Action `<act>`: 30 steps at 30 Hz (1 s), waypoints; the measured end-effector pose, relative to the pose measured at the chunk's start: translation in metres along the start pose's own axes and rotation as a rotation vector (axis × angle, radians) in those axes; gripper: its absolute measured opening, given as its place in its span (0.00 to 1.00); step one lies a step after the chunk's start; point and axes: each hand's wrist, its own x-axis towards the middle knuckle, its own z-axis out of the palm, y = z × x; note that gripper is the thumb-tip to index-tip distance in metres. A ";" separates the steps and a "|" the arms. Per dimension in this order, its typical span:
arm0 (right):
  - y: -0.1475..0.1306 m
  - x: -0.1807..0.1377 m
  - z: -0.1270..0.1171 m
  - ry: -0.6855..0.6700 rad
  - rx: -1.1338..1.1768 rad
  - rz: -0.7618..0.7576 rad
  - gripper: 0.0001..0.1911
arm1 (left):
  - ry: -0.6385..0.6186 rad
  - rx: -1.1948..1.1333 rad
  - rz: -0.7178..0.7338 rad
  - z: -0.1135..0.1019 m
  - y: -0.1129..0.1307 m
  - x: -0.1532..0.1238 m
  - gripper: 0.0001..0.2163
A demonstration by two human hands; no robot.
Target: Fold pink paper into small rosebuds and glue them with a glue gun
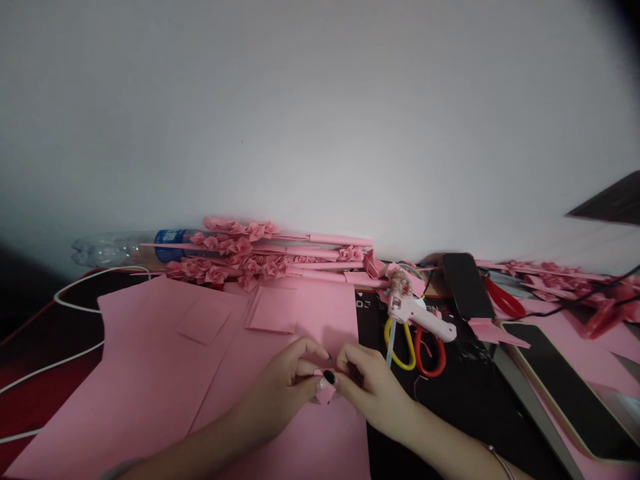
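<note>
Between my two hands is a small folded piece of pink paper (325, 395), pinched by thumbs and fingers from both sides. My left hand (287, 377) is closed on its left side. From the right, my right hand (367, 383) is closed on the same piece, its dark-nailed thumb pressed at the top edge. The fingers hide much of the fold. Beneath the hands lie large pink paper sheets (280, 433). A small stack of pink paper squares (273, 310) rests just beyond my left hand, with a single pink square (205, 320) farther left.
Along the wall lie folded pink paper flowers (240, 250) on stems and a plastic bottle (120, 248). To the right are a glue gun (415, 312), scissors with yellow and red handles (430, 353), a black phone (467, 287) and a larger phone (570, 387). White cables (75, 300) curve at left.
</note>
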 end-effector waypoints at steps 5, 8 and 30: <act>0.001 -0.002 0.000 -0.075 -0.105 -0.080 0.14 | 0.000 0.065 0.005 0.000 0.001 -0.001 0.08; 0.003 -0.004 0.001 -0.110 -0.153 -0.097 0.12 | -0.001 0.102 0.011 0.000 0.000 0.000 0.07; 0.002 -0.006 0.002 0.244 0.118 -0.037 0.03 | 0.106 0.122 0.089 0.001 0.005 0.000 0.12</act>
